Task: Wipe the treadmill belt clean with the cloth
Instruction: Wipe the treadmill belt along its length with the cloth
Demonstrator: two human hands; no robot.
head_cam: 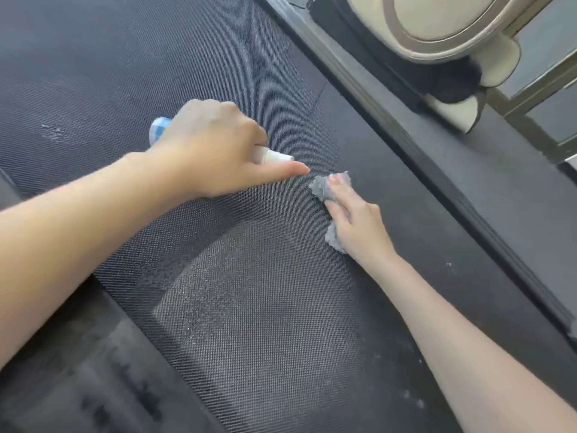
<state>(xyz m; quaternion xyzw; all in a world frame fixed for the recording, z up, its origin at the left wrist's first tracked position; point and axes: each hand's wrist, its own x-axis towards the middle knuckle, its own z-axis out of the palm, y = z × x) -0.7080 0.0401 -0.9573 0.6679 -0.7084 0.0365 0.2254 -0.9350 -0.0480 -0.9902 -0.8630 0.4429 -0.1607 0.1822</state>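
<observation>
Two grips share the work: the left grip (212, 145) curls round a spray bottle (159, 128), nozzle aimed just ahead of the cloth (321, 189), likely to wet it. The right grip (356, 226), fingers straight, presses the cloth onto the belt (249, 307) near the rail (468, 214).

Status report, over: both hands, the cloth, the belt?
Right hand presses fluffy grey cloth on black textured treadmill belt. Left hand grips small white spray bottle close beside cloth. White specks on belt, far left.
</observation>
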